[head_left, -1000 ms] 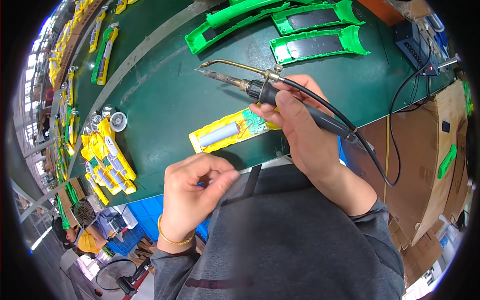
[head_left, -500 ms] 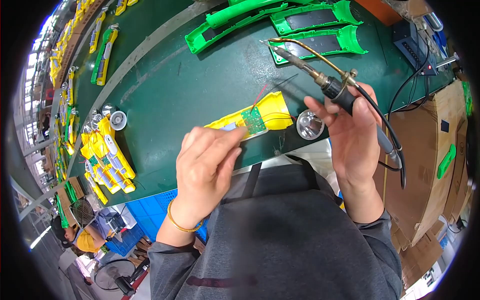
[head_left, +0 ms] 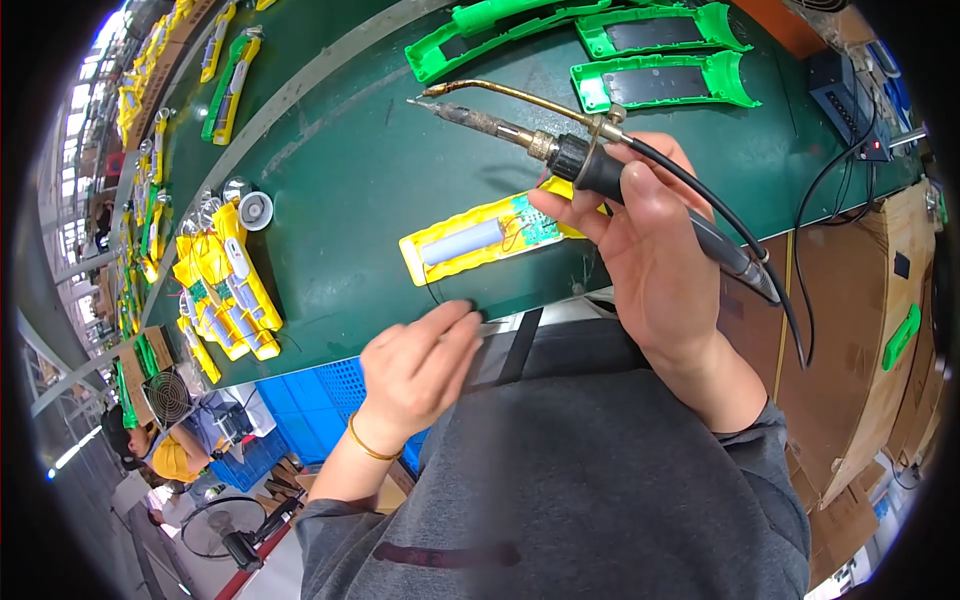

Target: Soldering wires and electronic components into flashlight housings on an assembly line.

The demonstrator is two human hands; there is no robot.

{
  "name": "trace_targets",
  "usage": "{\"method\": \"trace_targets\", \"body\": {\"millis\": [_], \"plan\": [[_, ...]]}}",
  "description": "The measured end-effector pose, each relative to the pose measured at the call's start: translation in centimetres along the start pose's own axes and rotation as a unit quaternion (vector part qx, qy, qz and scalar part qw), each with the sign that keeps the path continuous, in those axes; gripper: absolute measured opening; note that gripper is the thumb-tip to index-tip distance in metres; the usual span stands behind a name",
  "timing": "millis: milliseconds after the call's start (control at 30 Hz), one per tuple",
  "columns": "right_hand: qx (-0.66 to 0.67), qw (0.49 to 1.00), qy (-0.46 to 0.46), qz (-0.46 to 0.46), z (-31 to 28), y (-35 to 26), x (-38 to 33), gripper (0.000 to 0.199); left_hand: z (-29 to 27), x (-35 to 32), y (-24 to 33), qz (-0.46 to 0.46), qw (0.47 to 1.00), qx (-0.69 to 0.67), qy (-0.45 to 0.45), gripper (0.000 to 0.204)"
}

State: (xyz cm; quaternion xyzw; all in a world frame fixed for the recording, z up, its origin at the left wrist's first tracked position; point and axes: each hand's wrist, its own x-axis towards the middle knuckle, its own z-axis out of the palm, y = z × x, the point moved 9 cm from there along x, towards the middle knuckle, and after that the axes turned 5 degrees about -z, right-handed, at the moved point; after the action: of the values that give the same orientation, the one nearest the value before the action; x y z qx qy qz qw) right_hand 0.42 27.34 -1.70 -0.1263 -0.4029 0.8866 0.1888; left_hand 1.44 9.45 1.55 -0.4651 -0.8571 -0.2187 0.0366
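My right hand (head_left: 655,235) grips a soldering iron (head_left: 590,165) by its dark handle, the tip pointing left above the bench. A thin brass tube (head_left: 520,98) is clamped along the iron. Under it lies a yellow plastic half-shell (head_left: 412,262) with a grey-violet cylindrical battery (head_left: 462,242) and a green circuit board (head_left: 540,222) inside; my right hand hides the shell's right end. Thin wires run from the board and the battery. Near the bench's front edge, my left hand (head_left: 420,365) is closed, with something small and dark at its fingertips that I cannot make out.
Green half-shells (head_left: 660,80) lie at the back. Filled yellow shells (head_left: 225,300) are heaped at left beside a round reflector cup (head_left: 255,211). A blue control box (head_left: 845,105) stands at back right, near cardboard (head_left: 840,330). Another person (head_left: 170,455) is at far lower left.
My right hand has carried the soldering iron leftward, over the yellow shell. My left hand has drawn off the shell toward me. The reflector cup right of the shell is now hidden.
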Motion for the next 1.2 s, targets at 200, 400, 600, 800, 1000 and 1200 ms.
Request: {"method": "trace_targets", "body": {"millis": [200, 400, 600, 800, 1000, 1200], "plan": [[-0.033, 0.999, 0.019, 0.027, -0.3, 1.4, 0.1, 0.015, 2.0, 0.0, -0.6, 0.026, 0.994, -0.053, -0.088, 0.022], [-0.022, 0.997, 0.045, 0.062, -1.2, 2.7, -0.1, 0.013, -0.3, 5.2, 0.6, -0.038, 0.991, -0.116, 0.055, 0.013], [0.042, 0.997, 0.050, 0.052, -1.5, 0.8, -0.6, 0.015, 1.7, 7.8, -1.4, -0.135, 0.984, -0.112, 0.022, 0.011], [-0.017, 0.996, 0.068, -0.059, -5.0, -4.2, -0.8, 0.019, 3.0, 8.4, -2.6, -0.190, 0.964, -0.167, -0.085, 0.010], [-0.185, 0.982, -0.003, -0.045, -7.4, -6.5, -0.7, 0.015, 3.9, 8.8, -3.2, -0.216, 0.949, -0.190, -0.128, 0.005], [-0.286, 0.956, -0.071, -0.013, -7.3, -6.6, 0.5, 0.015, 3.9, 9.5, -2.9, -0.202, 0.956, -0.159, -0.140, 0.005]]}}
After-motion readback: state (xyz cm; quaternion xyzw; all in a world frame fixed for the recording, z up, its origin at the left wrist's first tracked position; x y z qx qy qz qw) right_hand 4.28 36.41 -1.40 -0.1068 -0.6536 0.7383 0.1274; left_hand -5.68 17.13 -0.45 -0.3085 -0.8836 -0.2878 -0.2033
